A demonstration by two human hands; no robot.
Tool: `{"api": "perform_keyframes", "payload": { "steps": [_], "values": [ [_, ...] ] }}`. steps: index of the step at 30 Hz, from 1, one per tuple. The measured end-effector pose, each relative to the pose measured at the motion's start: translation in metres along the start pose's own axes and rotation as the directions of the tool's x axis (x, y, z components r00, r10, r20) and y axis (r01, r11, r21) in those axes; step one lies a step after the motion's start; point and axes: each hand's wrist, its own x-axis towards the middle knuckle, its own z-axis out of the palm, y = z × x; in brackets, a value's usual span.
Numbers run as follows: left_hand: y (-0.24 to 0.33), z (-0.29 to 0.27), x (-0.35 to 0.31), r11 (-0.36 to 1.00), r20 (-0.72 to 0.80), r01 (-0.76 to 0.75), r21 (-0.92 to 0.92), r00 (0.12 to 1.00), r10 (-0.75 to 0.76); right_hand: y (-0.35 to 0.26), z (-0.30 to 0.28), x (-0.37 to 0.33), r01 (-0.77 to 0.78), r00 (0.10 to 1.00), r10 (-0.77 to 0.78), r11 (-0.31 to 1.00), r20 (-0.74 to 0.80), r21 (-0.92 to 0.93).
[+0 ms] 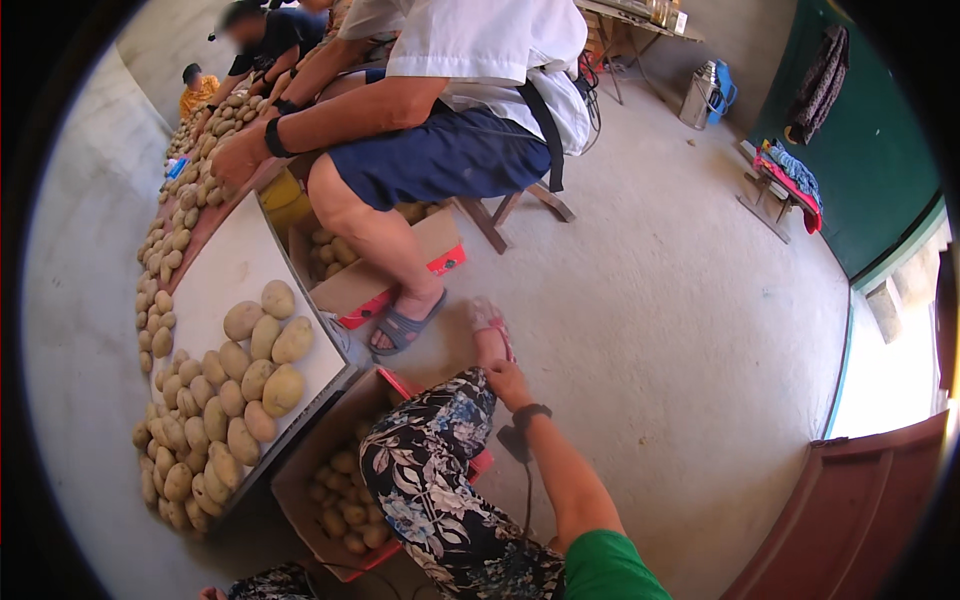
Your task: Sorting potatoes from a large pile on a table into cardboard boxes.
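My right hand (pixel 508 384), with a dark band on its wrist, is closed on the hem of my black floral trouser leg (pixel 430 480), by the knee. Only a sliver of my left hand (pixel 211 593) shows at the bottom edge, beside the other floral trouser leg (pixel 272 583); its fingers are hidden. To my left, a pile of potatoes (pixel 232 392) lies on the near end of a white-topped table (pixel 235 270). Below the table edge, an open cardboard box (pixel 300 490) holds more potatoes (pixel 350 505), partly covered by my leg.
A person in a white shirt (pixel 480 45) sits ahead, hands at the table's potatoes; other people sit farther along. Another potato box (pixel 405 255) stands under that person's legs. A low bench with cloths (pixel 785 185) and a metal flask (pixel 698 95) stand at far right.
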Motion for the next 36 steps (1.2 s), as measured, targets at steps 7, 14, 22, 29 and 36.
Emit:
{"api": "perform_keyframes", "payload": {
  "steps": [7, 14, 22, 29, 36],
  "values": [
    [-0.007, 0.002, 0.001, 1.0, -0.008, -0.01, 0.025, 1.0, 0.01, 0.019, 0.019, 0.012, 0.016, 0.999, -0.02, 0.994, 0.038, 0.105],
    [0.001, 0.005, 0.006, 0.998, -0.015, -0.01, -0.068, 1.0, 0.009, 0.023, 0.019, -0.003, -0.007, 1.0, 0.006, 0.995, 0.007, 0.097],
    [-0.035, 0.029, 0.026, 0.971, 0.002, -0.093, -0.222, 0.995, 0.096, 0.012, -0.01, -0.026, -0.185, 0.975, 0.035, 0.67, 0.218, 0.719],
    [-0.064, 0.038, 0.031, 0.96, -0.062, -0.127, -0.251, 0.991, 0.115, 0.044, -0.032, -0.039, -0.429, 0.893, 0.254, 0.235, 0.371, 0.872],
    [-0.062, 0.035, 0.031, 0.955, -0.003, -0.111, -0.275, 0.993, 0.115, 0.021, -0.012, -0.022, -0.294, 0.954, 0.254, 0.667, 0.163, 0.685]
  ]
}}
